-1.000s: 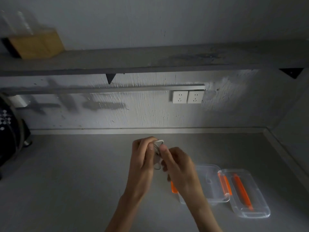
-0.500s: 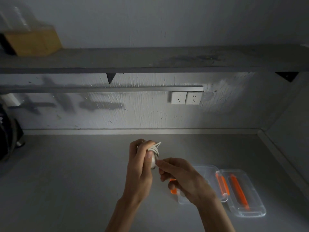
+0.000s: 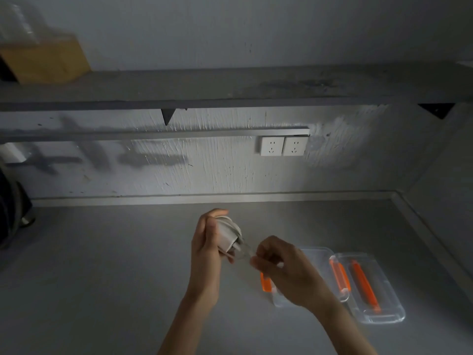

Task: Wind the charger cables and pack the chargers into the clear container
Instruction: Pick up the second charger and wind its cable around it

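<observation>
My left hand (image 3: 206,248) grips a white charger (image 3: 226,237) above the grey counter, with its white cable (image 3: 236,228) looped around the block. My right hand (image 3: 284,272) pinches the free end of the cable, drawn out blurred to the lower right of the charger. The clear container (image 3: 316,256) with orange latches sits open on the counter, partly hidden behind my right hand. Its clear lid (image 3: 376,288) lies open beside it on the right.
The grey counter (image 3: 102,265) meets a wall with two white sockets (image 3: 282,146) under a rail. A grey shelf (image 3: 230,87) above carries a brown box (image 3: 44,61). A dark object (image 3: 10,208) stands at the left edge. A raised ledge (image 3: 432,242) borders the counter's right side.
My right hand has dropped from beside the charger to its lower right, drawing the cable end out. The left hand has turned the charger so its white body shows.
</observation>
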{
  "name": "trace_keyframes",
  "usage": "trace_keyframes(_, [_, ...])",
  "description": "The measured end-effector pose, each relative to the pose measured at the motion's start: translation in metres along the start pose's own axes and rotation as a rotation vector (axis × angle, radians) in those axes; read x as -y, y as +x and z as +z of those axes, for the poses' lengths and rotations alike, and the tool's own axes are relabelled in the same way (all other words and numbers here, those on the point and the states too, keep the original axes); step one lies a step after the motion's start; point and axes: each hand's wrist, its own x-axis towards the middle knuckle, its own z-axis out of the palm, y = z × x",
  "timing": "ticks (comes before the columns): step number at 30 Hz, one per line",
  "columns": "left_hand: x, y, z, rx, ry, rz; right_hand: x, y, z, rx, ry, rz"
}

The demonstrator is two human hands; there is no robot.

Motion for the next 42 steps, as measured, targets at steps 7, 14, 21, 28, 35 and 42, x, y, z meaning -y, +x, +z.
trace_keyframes(7, [0.007, -0.005, 0.007, 0.025, -0.005, -0.094, -0.007, -0.015, 0.010, -0.111, -0.163, -0.067])
trace_keyframes(14, [0.007, -0.011, 0.008, 0.118, 0.352, 0.189, 0.003, -0.006, -0.008, 0.124, 0.388, 0.187])
trace_keyframes(21, [0.009, -0.012, 0.005, 0.191, 0.405, 0.226, -0.006, -0.006, -0.006, -0.042, 0.019, 0.071])
trace_keyframes(28, [0.011, -0.013, 0.013, -0.007, -0.116, -0.118, -0.008, -0.016, 0.003, -0.294, -0.185, -0.213])
trace_keyframes(35, [0.029, -0.015, 0.012, 0.070, -0.350, -0.232, -0.024, -0.014, 0.020, -0.375, 0.182, -0.102])
trace_keyframes(42, [0.058, -0.028, 0.016, 0.066, -0.379, -0.482, -0.055, -0.023, 0.045, -0.172, 0.929, 0.127])
